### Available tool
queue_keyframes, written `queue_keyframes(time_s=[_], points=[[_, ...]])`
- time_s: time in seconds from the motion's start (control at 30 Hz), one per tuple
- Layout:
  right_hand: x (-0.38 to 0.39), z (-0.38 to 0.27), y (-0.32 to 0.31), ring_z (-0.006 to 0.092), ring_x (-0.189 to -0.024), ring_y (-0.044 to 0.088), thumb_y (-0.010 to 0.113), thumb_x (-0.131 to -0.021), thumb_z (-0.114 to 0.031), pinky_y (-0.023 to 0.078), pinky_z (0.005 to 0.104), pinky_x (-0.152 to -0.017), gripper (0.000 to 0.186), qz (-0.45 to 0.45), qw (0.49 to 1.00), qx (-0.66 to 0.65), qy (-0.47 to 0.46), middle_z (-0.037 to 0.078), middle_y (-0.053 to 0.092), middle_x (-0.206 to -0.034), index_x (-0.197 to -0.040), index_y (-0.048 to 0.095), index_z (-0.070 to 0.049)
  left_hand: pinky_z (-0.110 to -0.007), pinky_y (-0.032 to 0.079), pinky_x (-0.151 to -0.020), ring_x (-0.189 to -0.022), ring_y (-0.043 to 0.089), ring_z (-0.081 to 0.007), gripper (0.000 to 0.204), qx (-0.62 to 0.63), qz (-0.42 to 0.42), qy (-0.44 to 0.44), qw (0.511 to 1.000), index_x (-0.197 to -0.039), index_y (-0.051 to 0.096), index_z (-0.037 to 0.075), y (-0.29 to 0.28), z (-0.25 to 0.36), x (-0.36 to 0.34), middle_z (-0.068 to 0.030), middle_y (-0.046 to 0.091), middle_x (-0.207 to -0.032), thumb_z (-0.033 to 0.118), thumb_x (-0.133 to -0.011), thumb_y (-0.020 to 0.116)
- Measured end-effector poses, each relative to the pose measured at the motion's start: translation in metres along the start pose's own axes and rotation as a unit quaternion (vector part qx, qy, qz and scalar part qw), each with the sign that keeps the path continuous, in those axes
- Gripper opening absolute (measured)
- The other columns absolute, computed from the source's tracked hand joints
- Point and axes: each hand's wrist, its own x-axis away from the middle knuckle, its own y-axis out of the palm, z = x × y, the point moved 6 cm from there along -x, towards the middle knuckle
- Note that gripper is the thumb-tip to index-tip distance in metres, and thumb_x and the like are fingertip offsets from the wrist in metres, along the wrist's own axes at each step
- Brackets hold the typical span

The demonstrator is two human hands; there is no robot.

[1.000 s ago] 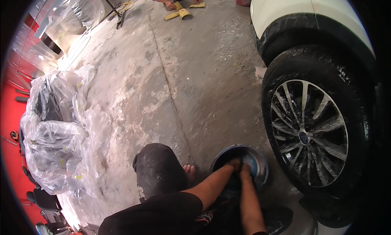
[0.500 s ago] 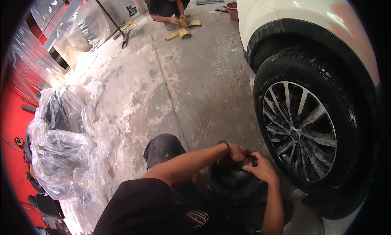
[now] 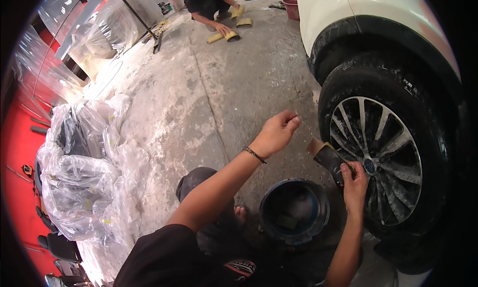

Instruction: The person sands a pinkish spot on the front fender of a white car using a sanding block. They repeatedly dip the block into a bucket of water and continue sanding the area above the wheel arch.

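Observation:
My right hand [image 3: 354, 185] grips a curled sheet of sandpaper [image 3: 329, 160], dark on its face and tan at its far end. The sheet is beside the car wheel's spokes. My left hand [image 3: 278, 133] is raised over the floor, with its fingers curled and the thumb pressed to them. Whether anything small is in that pinch I cannot make out. Below and between my hands stands a dark round bucket [image 3: 322, 207] with cloudy water. Inside it, a greenish block [image 3: 287, 222] shows near the front.
At right is a white car [image 3: 326, 13] with a dusty wheel [image 3: 343, 88]. Plastic-wrapped items [image 3: 84, 182] line the left. Ahead, a crouching person [image 3: 201, 1] handles yellow curled pieces [image 3: 232, 36]; a reddish bucket [image 3: 292, 8] stands nearby. A pole stand [image 3: 157, 43] is at upper left.
My hands, together over the bucket before, have parted: the left went up and forward, the right moved to the right with the sandpaper. The crouching person's hands have spread apart.

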Motion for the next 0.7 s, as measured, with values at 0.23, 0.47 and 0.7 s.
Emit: queue_keyframes(time_s=[0.23,0.47,0.7], points=[[0.039,0.012,0.077,0.0253,-0.118,0.069,0.08,-0.106,-0.017,0.056,0.0404,-0.102,0.028,0.111,0.983,0.017,-0.144,0.013,0.073,-0.127,-0.127,0.067,-0.001,-0.041,0.059,-0.095,-0.106,0.072,-0.0214,0.054,0.293,-0.141,-0.217,0.92,-0.148,0.057,0.006,0.096,-0.032,0.054,-0.0095,0.071,-0.132,0.05,-0.118,0.062],[0.047,-0.013,0.115,0.0326,-0.129,0.067,0.081,-0.098,-0.012,0.058,0.0429,-0.102,0.05,-0.058,0.978,-0.003,-0.201,0.018,0.064,-0.143,-0.143,0.062,0.0,-0.036,0.058,-0.096,-0.108,0.069,-0.0175,0.052,0.345,-0.068,-0.114,0.929,-0.151,0.049,0.007,0.111,-0.051,0.046,-0.0082,0.064,-0.129,0.047,-0.119,0.06],[0.02,0.027,0.1,0.0168,-0.13,0.061,0.058,-0.116,-0.017,0.053,0.0377,-0.109,0.032,-0.041,0.968,-0.238,-0.073,0.008,0.065,-0.143,-0.144,0.062,-0.001,-0.032,0.054,-0.101,-0.115,0.063,-0.0123,0.048,0.366,-0.137,-0.057,0.919,-0.151,0.049,0.007,0.118,-0.023,0.057,-0.0058,0.068,-0.128,0.046,-0.122,0.053]])
